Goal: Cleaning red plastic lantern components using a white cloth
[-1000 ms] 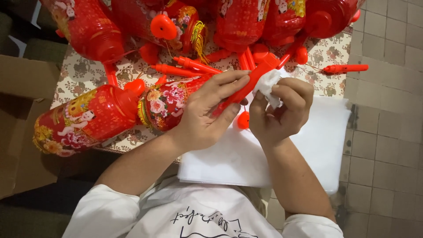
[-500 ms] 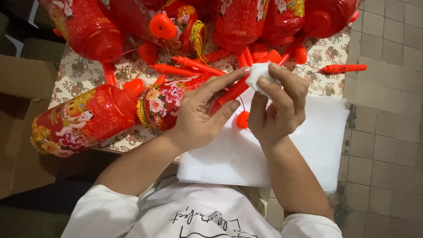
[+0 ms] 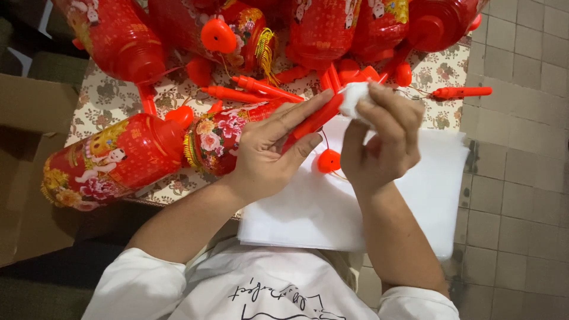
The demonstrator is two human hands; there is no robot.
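Observation:
My left hand (image 3: 269, 153) grips a red plastic stick handle (image 3: 314, 120) that belongs to a red flowered lantern (image 3: 220, 139) lying under my palm. My right hand (image 3: 382, 139) pinches a crumpled white tissue (image 3: 354, 99) against the upper end of that stick. A small red ball (image 3: 328, 160) hangs on a thin string below the stick, between my two hands. A stack of white sheets (image 3: 427, 195) lies under my forearms.
Several more red printed lanterns (image 3: 112, 160) with red sticks (image 3: 461, 92) crowd a floral tablecloth (image 3: 112, 98). A brown cardboard box (image 3: 26, 148) stands at the left. Grey floor tiles (image 3: 521, 148) run along the right side.
My right hand has slid the tissue up along the stick toward its far end. My left hand has held its place on the stick.

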